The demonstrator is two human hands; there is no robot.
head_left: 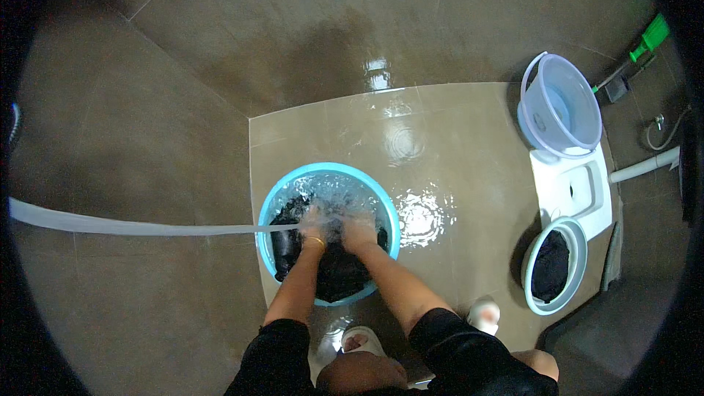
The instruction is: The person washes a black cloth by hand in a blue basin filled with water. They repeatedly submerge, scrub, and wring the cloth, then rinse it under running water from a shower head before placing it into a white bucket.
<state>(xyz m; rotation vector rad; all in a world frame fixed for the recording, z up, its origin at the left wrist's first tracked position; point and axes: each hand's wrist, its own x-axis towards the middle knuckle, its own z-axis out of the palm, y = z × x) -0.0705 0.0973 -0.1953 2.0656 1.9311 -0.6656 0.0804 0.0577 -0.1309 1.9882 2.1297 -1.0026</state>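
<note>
A glossy beige tiled floor spreads below and around the fingers of the left hand and the right hand. A wide, round, light-blue basin stands on it, encircling both sets of fingers. Well off to the fingers' right and farther forward is a pale lavender, round bucket with a handle; nearer, but also well right, lies a white, rectangular squat pan. Soaked black cloth is in the basin, around and behind the fingers. A long, pale grey-white band, hose or water stream, I cannot tell which, reaches the left fingers from the left. A smaller, pale-blue round basin holding dark cloth sits far right of the fingers. Splashing water blurs the fingers, so I cannot tell whether they grip the cloth or spread. A thin, gold-coloured bangle circles the wrist just behind the left fingers.
</note>
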